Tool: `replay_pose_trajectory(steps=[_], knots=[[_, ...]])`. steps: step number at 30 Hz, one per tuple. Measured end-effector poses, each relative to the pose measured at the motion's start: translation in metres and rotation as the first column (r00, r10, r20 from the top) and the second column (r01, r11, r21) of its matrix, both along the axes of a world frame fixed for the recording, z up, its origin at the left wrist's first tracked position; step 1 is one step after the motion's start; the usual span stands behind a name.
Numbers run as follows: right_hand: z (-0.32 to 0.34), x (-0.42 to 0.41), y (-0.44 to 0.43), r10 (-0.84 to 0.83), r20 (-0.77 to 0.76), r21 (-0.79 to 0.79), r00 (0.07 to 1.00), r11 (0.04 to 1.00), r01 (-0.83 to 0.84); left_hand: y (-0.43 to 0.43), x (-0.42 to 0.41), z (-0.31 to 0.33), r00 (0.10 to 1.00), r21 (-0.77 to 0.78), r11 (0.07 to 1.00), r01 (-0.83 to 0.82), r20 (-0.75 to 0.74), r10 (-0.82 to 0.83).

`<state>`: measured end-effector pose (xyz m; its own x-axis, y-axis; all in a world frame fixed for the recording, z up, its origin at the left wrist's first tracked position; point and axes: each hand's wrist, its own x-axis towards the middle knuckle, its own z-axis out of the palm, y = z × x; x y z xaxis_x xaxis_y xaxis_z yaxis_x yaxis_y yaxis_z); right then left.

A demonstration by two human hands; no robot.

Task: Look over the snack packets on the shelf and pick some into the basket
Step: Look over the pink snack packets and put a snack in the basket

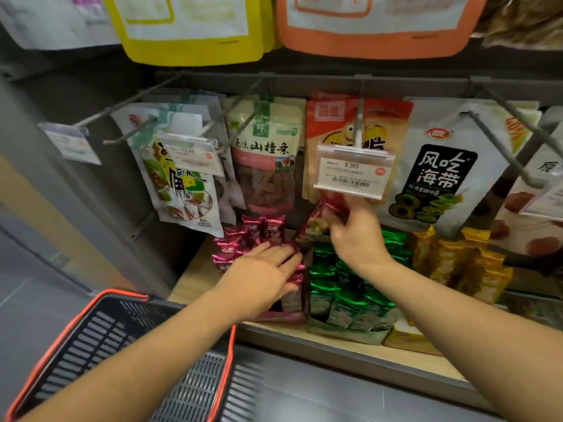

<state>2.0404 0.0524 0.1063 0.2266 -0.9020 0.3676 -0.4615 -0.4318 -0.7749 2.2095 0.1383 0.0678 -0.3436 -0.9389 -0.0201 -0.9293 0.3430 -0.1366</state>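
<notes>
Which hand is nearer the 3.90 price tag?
Right. The right hand, pinching a red packet, is just under the price tag; the left hand rests lower and leftward on the pink packets.

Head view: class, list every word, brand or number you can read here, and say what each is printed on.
"3.90": price tag on the middle hook.
"山楂条": green-topped packet.
"风吃海带": white packet, on its black panel.
"品世": orange packet.
Too blurred to read: left price tag, and the pink packet pinched in the right hand.
</notes>
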Motion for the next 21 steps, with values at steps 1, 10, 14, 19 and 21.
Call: replay_pose_trajectory(steps=[1, 10, 14, 19, 21], knots=[[-0.004, 0.003, -0.003, 0.025, -0.033, 0.028, 0.999, 0.999, -0.024, 0.001, 0.002, 0.000, 1.000, -0.002, 1.000, 0.008, 0.003, -0.008], [-0.032, 0.025, -0.020, 0.159, -0.450, 0.194, 0.879, 0.978, -0.077, 0.004, 0.011, -0.003, 0.999, 0.033, 0.999, 0.033, -0.004, -0.033], [-0.028, 0.033, -0.030, 0.291, -0.710, 0.305, 0.641, 0.948, -0.092, 0.004, 0.009, -0.001, 0.998, 0.076, 0.997, 0.006, -0.055, -0.002], [-0.019, 0.035, -0.033, 0.424, -0.686, 0.444, 0.591, 0.888, -0.123, -0.004, -0.002, -0.006, 0.998, 0.005, 1.000, -0.027, -0.048, 0.027], [-0.020, 0.030, -0.025, 0.302, -0.595, 0.330, 0.745, 0.937, -0.116, -0.009, -0.001, -0.006, 0.995, -0.047, 0.997, -0.054, -0.085, 0.050]])
